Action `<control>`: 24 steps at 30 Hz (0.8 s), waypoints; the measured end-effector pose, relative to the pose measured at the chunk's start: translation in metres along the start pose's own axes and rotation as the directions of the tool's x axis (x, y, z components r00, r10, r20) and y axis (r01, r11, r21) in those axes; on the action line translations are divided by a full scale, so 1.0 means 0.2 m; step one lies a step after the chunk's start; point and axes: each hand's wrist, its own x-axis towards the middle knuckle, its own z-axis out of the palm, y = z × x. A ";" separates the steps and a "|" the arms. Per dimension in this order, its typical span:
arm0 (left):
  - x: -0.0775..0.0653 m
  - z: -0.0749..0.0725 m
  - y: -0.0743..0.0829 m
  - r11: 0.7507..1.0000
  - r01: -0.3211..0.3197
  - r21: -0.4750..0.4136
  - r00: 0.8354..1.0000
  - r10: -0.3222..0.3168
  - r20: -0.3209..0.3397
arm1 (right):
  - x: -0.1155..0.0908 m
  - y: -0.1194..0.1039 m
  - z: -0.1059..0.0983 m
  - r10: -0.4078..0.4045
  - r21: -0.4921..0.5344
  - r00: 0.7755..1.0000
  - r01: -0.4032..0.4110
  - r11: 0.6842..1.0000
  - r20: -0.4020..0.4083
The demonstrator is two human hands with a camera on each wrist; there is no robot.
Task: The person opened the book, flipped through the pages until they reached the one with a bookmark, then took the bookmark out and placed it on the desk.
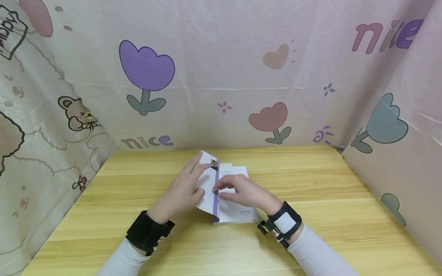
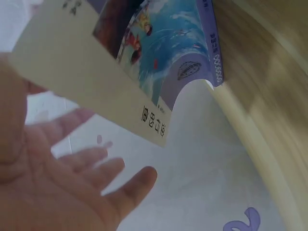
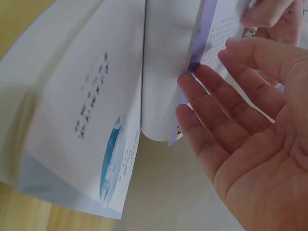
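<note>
A white paperback book (image 1: 238, 212) lies on the table with its front cover raised on the left. The cover's printed flap (image 1: 207, 184) has a small portrait photo and a purple strip. My left hand (image 1: 183, 189) is at this flap, fingers extended over its face; in the left wrist view the palm (image 2: 62, 187) shows with spread fingers beside the colourful outer cover (image 2: 168, 43). My right hand (image 1: 243, 190) reaches over the title page, its fingertips right at the purple strip. Loosely bent and apart, the right fingers (image 3: 211, 103) show beside the cover's inside in the right wrist view.
The light wood table (image 1: 310, 230) extends around the book on every side. A printed curtain (image 1: 207, 69) with tulips and lettering hangs along its back and sides. Each wrist wears a black strap with a small camera, such as the right one (image 1: 284, 222).
</note>
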 end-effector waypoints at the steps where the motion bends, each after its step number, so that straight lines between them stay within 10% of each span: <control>1: 0.00 0.00 -0.01 1.000 -0.017 0.012 1.000 0.017 0.024 | 0.00 0.00 0.00 -0.002 -0.010 1.000 0.002 1.000 0.003; 11: -0.02 -0.02 -0.07 1.000 -0.002 -0.019 0.971 0.007 0.239 | 0.00 0.00 0.00 -0.004 -0.017 0.999 0.004 1.000 0.039; 24: -0.04 -0.01 -0.10 0.998 0.067 -0.008 0.953 -0.061 0.298 | -0.01 0.02 -0.05 0.047 -0.010 0.998 -0.047 0.999 0.036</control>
